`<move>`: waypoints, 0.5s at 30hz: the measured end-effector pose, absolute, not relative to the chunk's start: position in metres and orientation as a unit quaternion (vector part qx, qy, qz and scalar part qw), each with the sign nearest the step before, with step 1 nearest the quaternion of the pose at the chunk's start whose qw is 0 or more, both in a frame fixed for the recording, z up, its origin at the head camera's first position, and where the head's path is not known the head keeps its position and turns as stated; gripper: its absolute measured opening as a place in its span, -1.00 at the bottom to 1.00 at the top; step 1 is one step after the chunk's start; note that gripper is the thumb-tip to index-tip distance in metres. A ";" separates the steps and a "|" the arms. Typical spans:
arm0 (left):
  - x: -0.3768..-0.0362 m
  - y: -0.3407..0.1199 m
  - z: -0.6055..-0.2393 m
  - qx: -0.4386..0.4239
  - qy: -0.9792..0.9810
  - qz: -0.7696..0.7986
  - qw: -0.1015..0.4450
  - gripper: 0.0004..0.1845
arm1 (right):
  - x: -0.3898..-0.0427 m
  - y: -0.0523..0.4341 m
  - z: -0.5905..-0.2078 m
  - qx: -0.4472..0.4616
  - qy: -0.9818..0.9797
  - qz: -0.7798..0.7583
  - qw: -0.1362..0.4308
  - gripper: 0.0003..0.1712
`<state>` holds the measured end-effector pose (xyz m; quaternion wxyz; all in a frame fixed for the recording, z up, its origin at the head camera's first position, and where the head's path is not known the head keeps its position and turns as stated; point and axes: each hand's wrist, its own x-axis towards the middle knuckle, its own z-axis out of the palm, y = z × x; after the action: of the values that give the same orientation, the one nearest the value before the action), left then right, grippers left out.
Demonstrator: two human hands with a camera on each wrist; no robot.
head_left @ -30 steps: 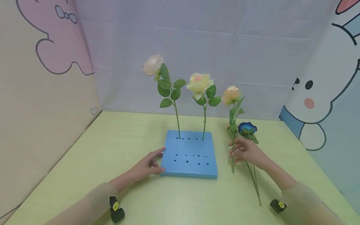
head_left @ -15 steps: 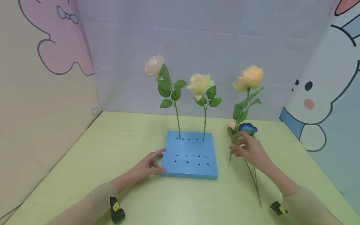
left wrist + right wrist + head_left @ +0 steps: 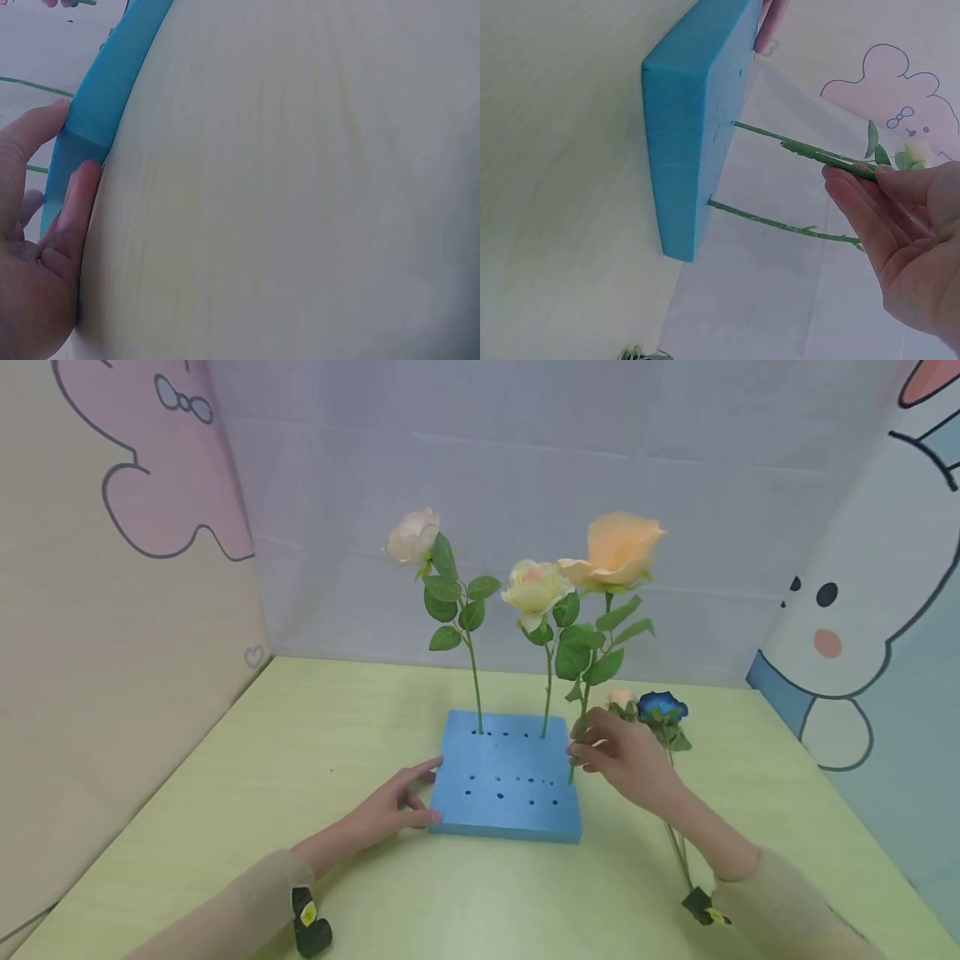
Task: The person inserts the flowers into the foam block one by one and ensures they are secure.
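My right hand (image 3: 626, 756) pinches the green stem of a peach rose (image 3: 615, 550) between thumb and fingers. The bloom stands upright above the hand. In the right wrist view the held stem's (image 3: 821, 156) lower end hangs apart from the blue foam board (image 3: 675, 157), over its holed face. My left hand (image 3: 386, 800) touches the left edge of the board (image 3: 487, 756), fingers extended; its fingertips meet the side in the left wrist view. A pale pink rose (image 3: 412, 537) and a cream-yellow rose (image 3: 534, 589) stand in the back row of holes.
Right of the board, a blue rose (image 3: 662, 705) and a small pale pink rose (image 3: 621, 697) lie on the pale yellow table (image 3: 360, 693), their stems toward me. A grey-white curtain (image 3: 322, 527) hangs behind. Side panels carry cartoon drawings.
My right hand has lifted the peach rose off the table's right side and carried it left to the board's right edge. My left hand stays at the board's left edge.
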<state>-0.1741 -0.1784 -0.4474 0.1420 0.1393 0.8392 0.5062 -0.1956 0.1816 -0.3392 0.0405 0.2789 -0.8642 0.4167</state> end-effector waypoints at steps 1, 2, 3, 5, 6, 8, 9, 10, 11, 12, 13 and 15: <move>-0.174 -0.178 -0.447 0.140 0.839 0.507 0.142 -0.11 | -0.197 0.179 -0.339 0.282 -0.863 0.418 0.038 -0.93; -0.174 -0.178 -0.447 0.139 0.839 0.507 0.142 -0.11 | -0.198 0.175 -0.339 0.284 -0.861 0.421 0.035 -0.93; -0.174 -0.178 -0.447 0.139 0.838 0.507 0.144 -0.11 | -0.198 0.172 -0.339 0.285 -0.861 0.421 0.032 -0.93; -0.174 -0.178 -0.448 0.138 0.838 0.507 0.145 -0.11 | -0.201 0.165 -0.338 0.286 -0.859 0.423 0.026 -0.94; -0.174 -0.178 -0.448 0.137 0.838 0.507 0.145 -0.11 | -0.202 0.161 -0.338 0.285 -0.860 0.421 0.024 -0.94; -0.174 -0.179 -0.447 0.137 0.838 0.507 0.144 -0.11 | -0.204 0.153 -0.338 0.283 -0.858 0.428 0.016 -0.93; -0.174 -0.179 -0.447 0.137 0.838 0.508 0.144 -0.11 | -0.206 0.149 -0.338 0.282 -0.858 0.430 0.012 -0.92; -0.174 -0.179 -0.447 0.137 0.838 0.508 0.144 -0.11 | -0.207 0.145 -0.338 0.282 -0.855 0.435 0.009 -0.91; -0.174 -0.179 -0.447 0.137 0.838 0.509 0.143 -0.11 | -0.208 0.141 -0.338 0.283 -0.853 0.439 0.006 -0.90; -0.174 -0.179 -0.447 0.138 0.837 0.510 0.144 -0.11 | -0.209 0.137 -0.339 0.284 -0.850 0.443 0.003 -0.89; -0.174 -0.179 -0.447 0.138 0.836 0.511 0.143 -0.11 | -0.210 0.134 -0.339 0.287 -0.847 0.448 0.000 -0.88; -0.174 -0.179 -0.447 0.139 0.836 0.511 0.143 -0.11 | -0.211 0.127 -0.341 0.294 -0.843 0.450 -0.003 -0.88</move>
<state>-0.1743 -0.1791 -0.4471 0.1434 0.1392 0.8357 0.5115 -0.2112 0.1269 -0.3413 -0.0032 0.2938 -0.8434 0.4499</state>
